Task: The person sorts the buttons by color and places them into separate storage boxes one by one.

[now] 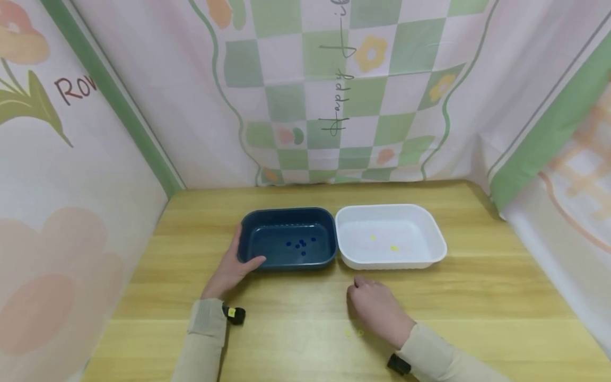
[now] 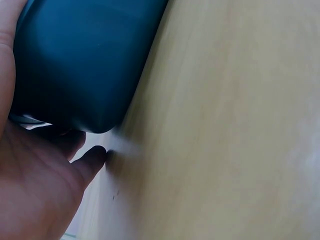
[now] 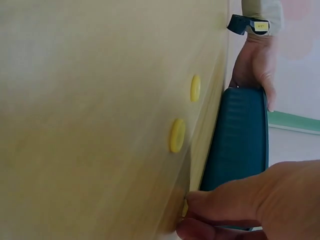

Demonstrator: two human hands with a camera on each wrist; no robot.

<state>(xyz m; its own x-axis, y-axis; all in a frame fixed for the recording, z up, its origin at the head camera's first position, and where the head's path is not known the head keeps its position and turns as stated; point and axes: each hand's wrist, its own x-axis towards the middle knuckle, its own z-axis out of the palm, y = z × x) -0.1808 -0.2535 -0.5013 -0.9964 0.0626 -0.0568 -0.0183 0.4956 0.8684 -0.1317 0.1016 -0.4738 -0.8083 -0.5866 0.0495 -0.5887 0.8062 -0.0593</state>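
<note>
A dark blue tray (image 1: 267,265) stands on the table with several small dark blue round pieces (image 1: 302,244) on its floor. My left hand (image 1: 234,268) holds its left end, the thumb over the front rim and the other fingers along the outside wall. Just in front of the white tray (image 1: 391,265), my right hand (image 1: 377,307) is low over the table. Its thumb and fingertip pinch a small yellow button-like piece (image 3: 185,208), mostly hidden by them. Two more yellow button-like pieces (image 3: 177,135) lie on the table near that hand.
The white tray touches or nearly touches the blue one on its right and has a few yellow pieces (image 1: 394,248) inside. Wooden table (image 1: 286,318) surface surrounds both trays. Printed curtains (image 1: 329,106) hang behind and at both sides.
</note>
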